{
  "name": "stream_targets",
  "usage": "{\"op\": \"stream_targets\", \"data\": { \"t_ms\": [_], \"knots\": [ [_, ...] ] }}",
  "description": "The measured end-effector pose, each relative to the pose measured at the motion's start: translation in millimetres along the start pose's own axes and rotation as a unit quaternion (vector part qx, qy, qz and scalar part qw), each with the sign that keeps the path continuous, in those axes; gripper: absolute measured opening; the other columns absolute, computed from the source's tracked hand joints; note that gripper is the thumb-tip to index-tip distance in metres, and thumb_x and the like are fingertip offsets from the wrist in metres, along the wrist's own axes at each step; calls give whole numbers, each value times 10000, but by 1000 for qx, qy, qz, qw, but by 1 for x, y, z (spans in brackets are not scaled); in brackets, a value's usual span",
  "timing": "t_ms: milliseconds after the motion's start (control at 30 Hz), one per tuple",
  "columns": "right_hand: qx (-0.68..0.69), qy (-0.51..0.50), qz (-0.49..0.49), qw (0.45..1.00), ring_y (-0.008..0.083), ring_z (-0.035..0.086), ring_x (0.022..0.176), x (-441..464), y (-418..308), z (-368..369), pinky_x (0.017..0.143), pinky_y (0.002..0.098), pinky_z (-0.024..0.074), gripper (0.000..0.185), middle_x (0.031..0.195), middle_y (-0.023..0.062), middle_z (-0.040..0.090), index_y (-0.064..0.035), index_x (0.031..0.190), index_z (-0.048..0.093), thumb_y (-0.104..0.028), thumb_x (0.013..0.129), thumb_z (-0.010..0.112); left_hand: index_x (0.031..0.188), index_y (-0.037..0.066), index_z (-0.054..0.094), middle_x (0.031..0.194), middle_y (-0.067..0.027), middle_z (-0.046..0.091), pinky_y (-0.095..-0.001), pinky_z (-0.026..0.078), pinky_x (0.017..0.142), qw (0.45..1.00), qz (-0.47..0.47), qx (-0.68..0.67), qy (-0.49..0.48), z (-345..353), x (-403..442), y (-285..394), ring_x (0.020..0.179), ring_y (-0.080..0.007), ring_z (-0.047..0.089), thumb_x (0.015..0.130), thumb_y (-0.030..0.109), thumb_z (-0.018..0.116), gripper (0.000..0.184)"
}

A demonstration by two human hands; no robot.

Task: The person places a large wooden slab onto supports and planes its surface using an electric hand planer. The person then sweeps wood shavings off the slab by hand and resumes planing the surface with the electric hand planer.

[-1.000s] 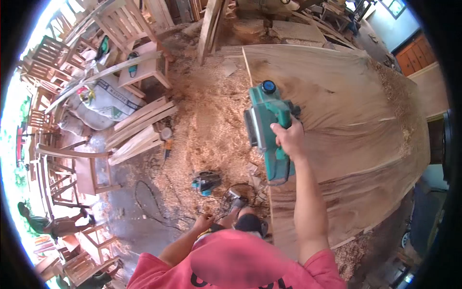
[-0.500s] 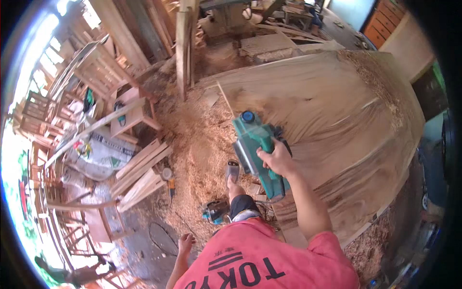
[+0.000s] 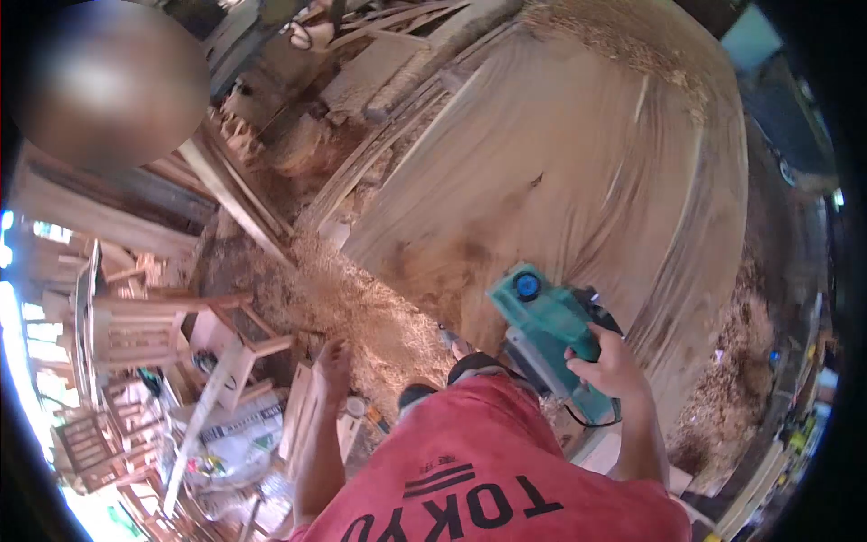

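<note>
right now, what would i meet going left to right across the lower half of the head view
Low slatted chair on the left → white sack → foot → green planer → heap of wood shavings on the right.

Right hand (image 3: 616, 363) grips green planer (image 3: 548, 313) — left hand (image 3: 332, 370) apart.

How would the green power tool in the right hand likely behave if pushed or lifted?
The green power tool is probably stiff: its bulky housing shows no sag in the right hand. It may feel fairly heavy, given that bulk. Its long, boxy body would likely slide rather than roll.
</note>
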State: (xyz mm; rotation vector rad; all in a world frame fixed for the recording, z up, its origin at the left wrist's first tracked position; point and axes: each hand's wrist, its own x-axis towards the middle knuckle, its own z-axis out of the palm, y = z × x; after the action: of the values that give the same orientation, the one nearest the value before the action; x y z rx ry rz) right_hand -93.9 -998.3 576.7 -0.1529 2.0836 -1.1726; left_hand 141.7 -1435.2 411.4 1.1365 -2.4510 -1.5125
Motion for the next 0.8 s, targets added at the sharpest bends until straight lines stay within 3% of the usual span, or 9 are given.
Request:
{"op": "stream_targets", "data": {
  "t_ms": [67,133,167,267,300,400,500,600,800],
  "knots": [
    [67,81,68,992,123,636,634,-11,2,7,603,300,514,214,800,35,673,2,1017,639,-81,834,715,1204,37,657,1065,-133,736,-340,557,780,993,60,94,-34,22,42,25,955,-207,707,963,204,679,294],
    [123,186,86,971,104,580,560,-19,-2,20,522,285,473,162,749,14,621,-17,965,610,-73,847,706,1198,50,663,1045,-146,734,-335,560,755,978,163,92,-88,48,76,62,927,-243,720,943,202,688,298],
    [159,233,101,954,102,576,561,-21,5,30,517,285,471,159,743,15,615,-19,958,606,-70,846,706,1191,72,676,1134,-140,711,-381,543,868,980,93,100,-148,57,86,107,1071,-310,684,917,218,698,311],
    [208,319,127,916,96,571,570,-30,6,55,510,281,469,161,735,17,600,-25,949,595,-60,840,709,1220,105,672,1288,-138,651,-488,462,1026,872,416,227,-124,91,152,129,1241,-365,583,899,255,707,356],
    [215,335,132,908,94,571,574,-30,3,66,509,279,469,163,734,17,596,-26,947,593,-57,838,710,1256,128,655,1423,-137,557,-588,328,1133,860,398,275,-159,99,166,148,1370,-407,444,890,327,700,418],
    [249,404,169,864,98,564,572,-29,-15,111,504,267,454,166,741,19,593,-28,936,588,-63,837,716,1386,125,572,1534,-145,449,-605,274,1163,761,461,376,-261,125,225,174,1453,-391,344,923,400,660,546],
    [281,479,194,809,99,552,558,-20,-51,167,493,262,449,165,746,17,593,-34,948,591,-76,837,705,1507,150,458,1585,-155,371,-617,189,1205,683,577,316,-315,150,276,181,1500,-412,254,945,480,602,668],
    [336,554,219,730,108,548,535,-4,-90,241,498,265,449,173,738,23,596,-26,990,611,-50,826,660,1565,166,378,1620,-163,310,-633,130,1218,635,598,323,-366,147,297,184,1516,-415,224,958,492,577,717],
    [443,639,282,563,127,569,530,0,-162,398,488,286,450,145,714,30,601,2,959,629,-39,823,660,1556,153,390,1626,-163,304,-679,158,1186,589,633,326,-383,147,309,181,1509,-432,232,984,483,536,675]
  ]
}}
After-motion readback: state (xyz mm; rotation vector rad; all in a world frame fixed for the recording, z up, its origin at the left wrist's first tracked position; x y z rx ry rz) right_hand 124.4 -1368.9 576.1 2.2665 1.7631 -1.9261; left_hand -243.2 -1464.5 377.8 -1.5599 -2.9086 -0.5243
